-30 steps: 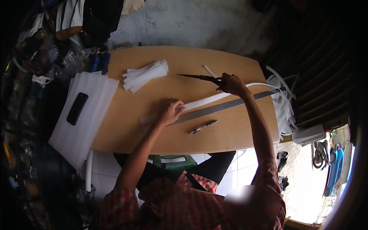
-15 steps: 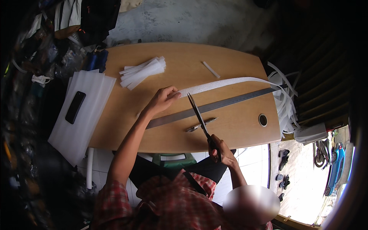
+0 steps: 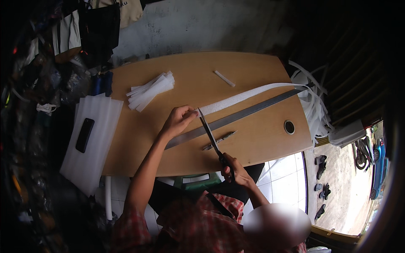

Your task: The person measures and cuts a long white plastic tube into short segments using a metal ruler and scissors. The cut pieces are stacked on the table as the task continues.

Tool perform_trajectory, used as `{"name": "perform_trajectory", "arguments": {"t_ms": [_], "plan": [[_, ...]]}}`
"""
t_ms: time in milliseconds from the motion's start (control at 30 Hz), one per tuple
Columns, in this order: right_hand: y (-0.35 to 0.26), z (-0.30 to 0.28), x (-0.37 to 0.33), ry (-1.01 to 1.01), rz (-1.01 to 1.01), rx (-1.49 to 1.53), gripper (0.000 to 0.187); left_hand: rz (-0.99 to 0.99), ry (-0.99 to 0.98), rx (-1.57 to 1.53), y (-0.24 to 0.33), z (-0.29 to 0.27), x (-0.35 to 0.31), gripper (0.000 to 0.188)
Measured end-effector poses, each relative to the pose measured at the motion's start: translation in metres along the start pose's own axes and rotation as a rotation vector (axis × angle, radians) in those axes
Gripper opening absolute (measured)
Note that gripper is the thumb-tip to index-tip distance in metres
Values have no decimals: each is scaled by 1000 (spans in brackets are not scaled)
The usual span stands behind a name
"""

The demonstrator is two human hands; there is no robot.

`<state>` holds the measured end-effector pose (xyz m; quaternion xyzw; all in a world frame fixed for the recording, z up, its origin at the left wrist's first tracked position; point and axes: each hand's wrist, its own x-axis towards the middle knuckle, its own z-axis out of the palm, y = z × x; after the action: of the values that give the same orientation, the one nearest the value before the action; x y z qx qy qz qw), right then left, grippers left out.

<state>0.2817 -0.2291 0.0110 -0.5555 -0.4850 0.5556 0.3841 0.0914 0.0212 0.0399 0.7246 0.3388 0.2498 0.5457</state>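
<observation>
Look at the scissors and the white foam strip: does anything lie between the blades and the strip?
Nothing visible does. The right hand holds the scissors, whose tips reach the white foam strip beside the left hand pinching its end. The metal ruler lies under the blades.

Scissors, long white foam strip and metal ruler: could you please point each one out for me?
scissors [image 3: 209,131], head view, on the blades.
long white foam strip [image 3: 249,95], head view, mid-length of the strip.
metal ruler [image 3: 253,111], head view, on its flat grey face.
</observation>
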Motion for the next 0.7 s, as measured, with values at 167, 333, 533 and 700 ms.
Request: {"name": "perform_trajectory", "arguments": {"t_ms": [167, 333, 533, 700], "plan": [[6, 3, 9, 45, -118, -26, 90, -10, 18, 26, 1, 6, -3, 24], [1, 5, 10, 43, -91, -40, 87, -4, 9, 41, 5, 4, -5, 27], [4, 8, 10, 75, -69, -21, 82, 4, 0, 30, -3, 7, -5, 29], [3, 11, 8, 88, -46, 73, 68, 12, -21, 58, -1, 6, -5, 24]]}}
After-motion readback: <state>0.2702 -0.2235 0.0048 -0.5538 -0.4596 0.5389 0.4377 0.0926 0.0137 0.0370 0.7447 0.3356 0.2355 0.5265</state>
